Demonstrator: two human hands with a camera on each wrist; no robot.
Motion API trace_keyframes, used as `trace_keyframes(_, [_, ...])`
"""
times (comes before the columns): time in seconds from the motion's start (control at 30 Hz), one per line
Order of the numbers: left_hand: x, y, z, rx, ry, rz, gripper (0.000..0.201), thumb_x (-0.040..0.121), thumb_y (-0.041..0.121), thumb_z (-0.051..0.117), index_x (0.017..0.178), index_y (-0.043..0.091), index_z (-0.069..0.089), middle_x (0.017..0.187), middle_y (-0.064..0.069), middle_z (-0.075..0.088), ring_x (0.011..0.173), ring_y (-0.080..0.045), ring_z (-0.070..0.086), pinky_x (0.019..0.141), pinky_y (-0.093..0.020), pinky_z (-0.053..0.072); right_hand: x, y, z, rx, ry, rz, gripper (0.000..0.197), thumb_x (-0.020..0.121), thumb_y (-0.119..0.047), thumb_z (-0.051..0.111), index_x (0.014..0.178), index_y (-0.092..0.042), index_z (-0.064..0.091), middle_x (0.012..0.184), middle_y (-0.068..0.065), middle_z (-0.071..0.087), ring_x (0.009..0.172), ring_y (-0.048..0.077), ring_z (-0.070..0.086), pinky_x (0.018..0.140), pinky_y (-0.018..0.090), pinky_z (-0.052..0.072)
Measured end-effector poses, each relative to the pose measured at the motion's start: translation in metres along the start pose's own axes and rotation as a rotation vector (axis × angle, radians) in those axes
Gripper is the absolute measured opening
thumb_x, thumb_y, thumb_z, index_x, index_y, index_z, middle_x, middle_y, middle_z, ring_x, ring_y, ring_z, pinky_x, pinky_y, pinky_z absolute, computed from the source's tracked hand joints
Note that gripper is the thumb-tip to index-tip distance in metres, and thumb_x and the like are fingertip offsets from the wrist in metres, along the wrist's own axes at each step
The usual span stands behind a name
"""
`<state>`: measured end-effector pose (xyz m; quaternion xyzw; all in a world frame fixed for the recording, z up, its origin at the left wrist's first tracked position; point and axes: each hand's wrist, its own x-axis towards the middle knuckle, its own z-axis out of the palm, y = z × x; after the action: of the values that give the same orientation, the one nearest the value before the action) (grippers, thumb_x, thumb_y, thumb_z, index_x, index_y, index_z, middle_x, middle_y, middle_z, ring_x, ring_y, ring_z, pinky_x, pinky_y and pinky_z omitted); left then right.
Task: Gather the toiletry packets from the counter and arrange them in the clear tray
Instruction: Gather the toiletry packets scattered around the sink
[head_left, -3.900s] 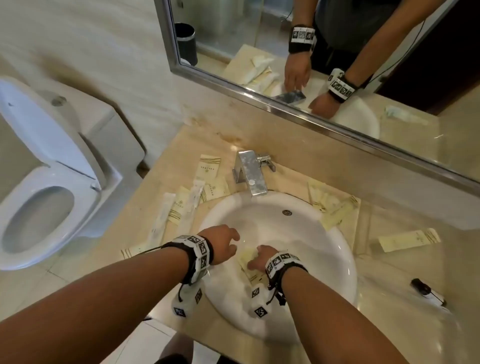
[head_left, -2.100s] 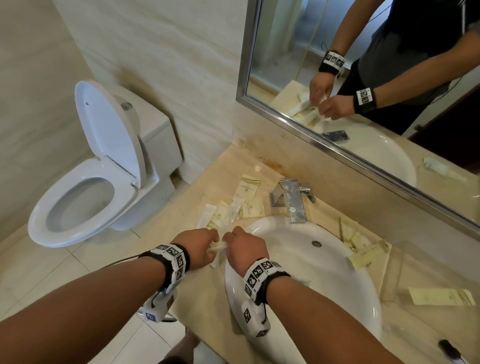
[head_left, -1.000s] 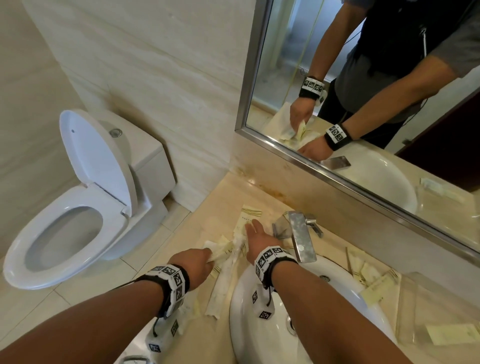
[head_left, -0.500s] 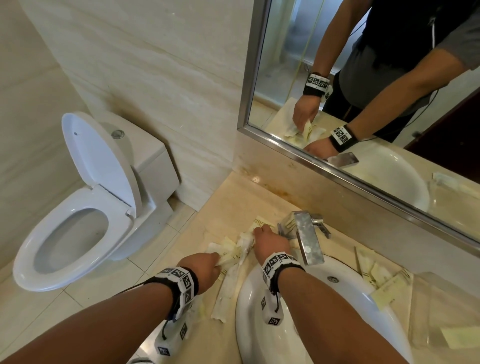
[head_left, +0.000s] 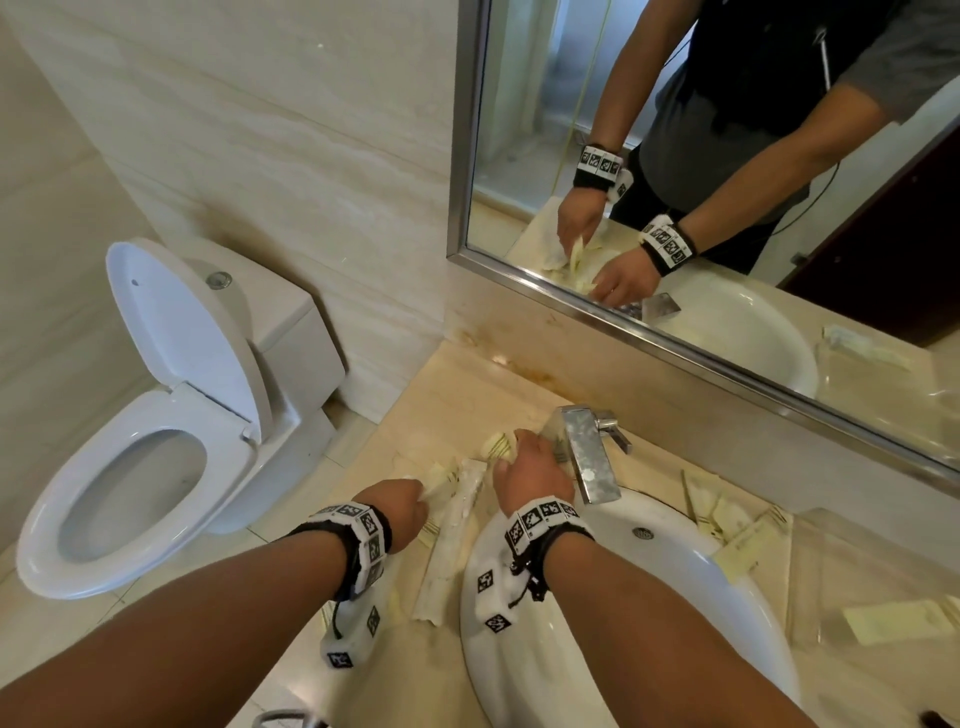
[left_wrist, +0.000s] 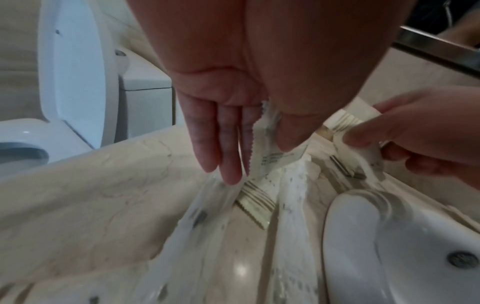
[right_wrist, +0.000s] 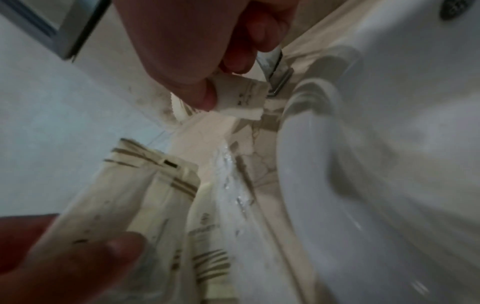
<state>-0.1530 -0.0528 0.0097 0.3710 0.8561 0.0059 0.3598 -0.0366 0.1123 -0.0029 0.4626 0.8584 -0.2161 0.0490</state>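
Note:
On the beige counter (head_left: 415, 395) left of the tap, my left hand (head_left: 418, 493) grips a small bundle of cream toiletry packets (head_left: 441, 475) between thumb and fingers (left_wrist: 223, 156). Just beyond it my right hand (head_left: 511, 451) pinches another cream striped packet (head_left: 496, 442) close to the tap; the right wrist view shows that pinched packet (right_wrist: 241, 98) bent under the thumb. A long white packet (head_left: 454, 535) lies on the counter between my wrists. The clear tray (head_left: 810, 551) stands far right with one packet (head_left: 893, 621) in it.
A chrome tap (head_left: 589, 457) stands right beside my right hand, above the white sink (head_left: 649, 623). More cream packets (head_left: 737, 535) lie between the sink and the tray. A mirror (head_left: 727, 156) lines the back wall. An open toilet (head_left: 156, 441) stands left of the counter.
My right hand has closed on a cream packet next to the tap and lifted it off the counter. My left hand keeps its bundle and has barely moved.

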Motion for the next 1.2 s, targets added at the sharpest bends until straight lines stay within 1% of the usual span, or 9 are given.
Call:
trace_keyframes(0.23, [0.0, 0.009, -0.018, -0.155, 0.051, 0.009, 0.033, 0.101, 0.037, 0.04, 0.119, 0.012, 0.054, 0.121, -0.009, 0.062, 0.108, -0.028, 0.059, 0.087, -0.032, 0.046, -0.025, 0.001, 0.001, 0.667, -0.113, 0.03, 0.059, 0.088, -0.031, 0.066, 0.143, -0.03, 0.045, 0.125, -0.006, 0.064, 0.112, 0.016, 0.063, 0.095, 0.031, 0.05])
trace_keyframes(0.33, [-0.004, 0.017, -0.021, -0.256, 0.034, 0.07, 0.019, 0.1, 0.033, 0.043, 0.104, 0.016, 0.051, 0.102, -0.005, 0.063, 0.088, -0.023, 0.062, 0.074, -0.03, 0.047, -0.03, -0.001, 0.003, 0.83, -0.285, 0.065, 0.034, 0.087, -0.023, 0.071, 0.119, -0.024, 0.058, 0.099, -0.003, 0.069, 0.077, 0.009, 0.065, 0.066, 0.03, 0.056])
trace_keyframes(0.4, [-0.008, 0.024, -0.021, -0.34, -0.026, 0.091, 0.013, 0.096, 0.024, 0.046, 0.103, 0.015, 0.051, 0.094, -0.003, 0.066, 0.077, -0.022, 0.068, 0.068, -0.034, 0.055, -0.033, -0.002, 0.003, 0.857, -0.379, 0.094, 0.021, 0.088, -0.022, 0.07, 0.107, -0.02, 0.062, 0.086, 0.001, 0.069, 0.057, 0.012, 0.059, 0.045, 0.024, 0.045])
trace_keyframes(0.5, [-0.017, 0.031, -0.02, -0.468, -0.127, 0.086, 0.024, 0.085, 0.012, 0.051, 0.108, 0.015, 0.054, 0.09, -0.011, 0.072, 0.068, -0.023, 0.072, 0.065, -0.04, 0.062, -0.035, 0.0, 0.002, 0.905, -0.43, 0.156, 0.012, 0.09, -0.02, 0.069, 0.101, -0.018, 0.064, 0.072, 0.002, 0.065, 0.047, 0.012, 0.054, 0.04, 0.021, 0.037])
trace_keyframes(0.67, [-0.023, 0.036, -0.021, -0.624, -0.324, 0.072, 0.046, 0.071, 0.03, 0.072, 0.112, 0.024, 0.052, 0.097, -0.012, 0.067, 0.074, -0.022, 0.068, 0.067, -0.045, 0.06, -0.036, 0.006, 0.009, 0.927, -0.472, 0.212, 0.026, 0.084, -0.024, 0.073, 0.106, -0.01, 0.066, 0.069, 0.006, 0.064, 0.046, 0.013, 0.053, 0.042, 0.023, 0.036])
trace_keyframes(0.77, [-0.022, 0.034, -0.021, -0.568, -0.243, 0.093, 0.045, 0.075, 0.036, 0.079, 0.11, 0.025, 0.053, 0.096, -0.011, 0.07, 0.072, -0.023, 0.07, 0.062, -0.041, 0.06, -0.038, 0.006, 0.006, 0.945, -0.491, 0.208, 0.03, 0.086, -0.03, 0.074, 0.106, -0.009, 0.067, 0.073, 0.005, 0.066, 0.048, 0.012, 0.054, 0.042, 0.023, 0.037])
trace_keyframes(0.93, [-0.012, 0.029, -0.018, -0.558, -0.126, 0.042, 0.024, 0.091, 0.025, 0.059, 0.114, 0.022, 0.053, 0.094, -0.014, 0.071, 0.068, -0.025, 0.073, 0.062, -0.057, 0.06, -0.035, -0.001, -0.001, 0.967, -0.467, 0.182, 0.016, 0.093, -0.028, 0.069, 0.089, -0.013, 0.066, 0.074, 0.005, 0.067, 0.05, 0.013, 0.055, 0.044, 0.023, 0.039])
trace_keyframes(1.13, [-0.004, 0.024, -0.026, -0.622, -0.087, 0.007, 0.015, 0.1, 0.02, 0.042, 0.11, 0.016, 0.053, 0.087, -0.015, 0.072, 0.065, -0.027, 0.073, 0.062, -0.048, 0.062, -0.029, 0.0, 0.0, 0.692, -0.173, 0.097, 0.015, 0.084, -0.023, 0.065, 0.098, -0.025, 0.064, 0.086, -0.004, 0.07, 0.069, 0.016, 0.066, 0.07, 0.035, 0.058])
trace_keyframes(1.2, [0.0, 0.021, -0.026, -0.631, -0.098, -0.03, 0.016, 0.1, 0.019, 0.042, 0.108, 0.014, 0.054, 0.083, -0.018, 0.073, 0.066, -0.03, 0.074, 0.062, -0.049, 0.062, -0.03, -0.002, -0.003, 0.579, -0.081, 0.104, 0.015, 0.083, -0.025, 0.064, 0.093, -0.028, 0.054, 0.08, -0.01, 0.06, 0.068, 0.014, 0.06, 0.066, 0.03, 0.051])
